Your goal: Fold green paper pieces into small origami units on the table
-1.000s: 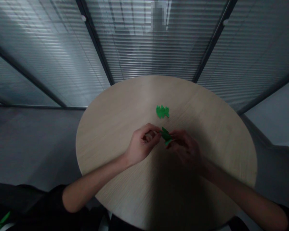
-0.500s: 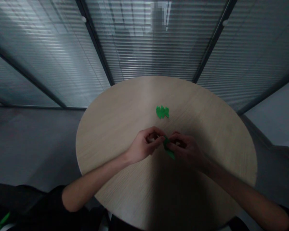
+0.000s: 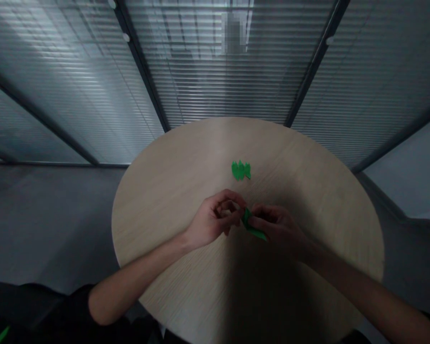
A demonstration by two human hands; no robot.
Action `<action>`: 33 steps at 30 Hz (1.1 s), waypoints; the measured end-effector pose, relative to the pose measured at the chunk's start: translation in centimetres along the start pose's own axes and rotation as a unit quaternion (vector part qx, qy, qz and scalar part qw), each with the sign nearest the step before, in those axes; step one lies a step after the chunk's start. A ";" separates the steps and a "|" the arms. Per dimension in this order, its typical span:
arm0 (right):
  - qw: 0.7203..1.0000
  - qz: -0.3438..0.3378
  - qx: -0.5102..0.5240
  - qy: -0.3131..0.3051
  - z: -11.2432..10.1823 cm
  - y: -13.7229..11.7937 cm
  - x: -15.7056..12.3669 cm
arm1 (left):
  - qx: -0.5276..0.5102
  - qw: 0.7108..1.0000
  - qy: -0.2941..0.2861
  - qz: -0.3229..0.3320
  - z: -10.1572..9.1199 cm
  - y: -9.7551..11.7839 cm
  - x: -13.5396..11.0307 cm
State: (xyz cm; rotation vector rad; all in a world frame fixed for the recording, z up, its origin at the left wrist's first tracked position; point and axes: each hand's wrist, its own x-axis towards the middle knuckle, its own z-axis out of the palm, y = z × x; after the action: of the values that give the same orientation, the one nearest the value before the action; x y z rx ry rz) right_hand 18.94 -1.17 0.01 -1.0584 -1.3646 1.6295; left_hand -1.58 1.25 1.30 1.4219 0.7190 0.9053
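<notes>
Above the middle of the table, both hands come together at a small green folded piece [image 3: 254,231], which looks like paper. My right hand [image 3: 277,227] pinches it between thumb and fingers, and its lower end sticks out below the thumb. The fingertips of my left hand [image 3: 218,215] close on its upper left edge. Just beyond the hands lies a flat green shape with jagged edges [image 3: 241,170], made of several joined or touching parts; which of these I cannot tell.
The round wooden table [image 3: 157,191] carries a dark shadow [image 3: 265,296] on its near side. Glass partitions with blinds [image 3: 215,86] rise behind it, split by dark frames [image 3: 143,71]. Something bright green [image 3: 2,334] shows at the lower left corner.
The green piece in my hands has turned, its lower end swinging slightly to the right. My left fingers have shifted a little along its upper edge. The view has tilted slightly.
</notes>
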 end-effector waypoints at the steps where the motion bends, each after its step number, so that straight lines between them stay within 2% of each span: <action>1: 1.000 -0.002 0.005 0.001 0.0 0.1 0.0 | 0.023 1.000 0.003 0.010 0.0 0.1 -0.1; 7: 1.000 -0.008 0.008 0.009 0.1 0.0 0.0 | 0.156 0.978 0.024 0.135 -0.3 0.3 -0.3; 11: 1.000 -0.014 -0.002 0.019 0.3 -0.4 0.0 | 0.210 0.961 0.024 0.179 -0.4 0.4 -0.3; 21: 0.994 -0.080 -0.065 0.045 0.8 -0.5 -0.1 | 0.265 0.943 0.001 0.202 -0.9 0.3 -0.3; 33: 0.993 -0.078 -0.084 0.039 0.8 -0.9 -0.3 | 0.288 0.930 -0.026 0.227 -1.1 0.2 -0.3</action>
State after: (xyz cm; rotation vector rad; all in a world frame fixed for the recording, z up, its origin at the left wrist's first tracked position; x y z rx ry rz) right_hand 18.31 -1.56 0.99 -1.0704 -1.5131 1.3658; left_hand -2.67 1.49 1.44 2.1904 0.6532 1.0504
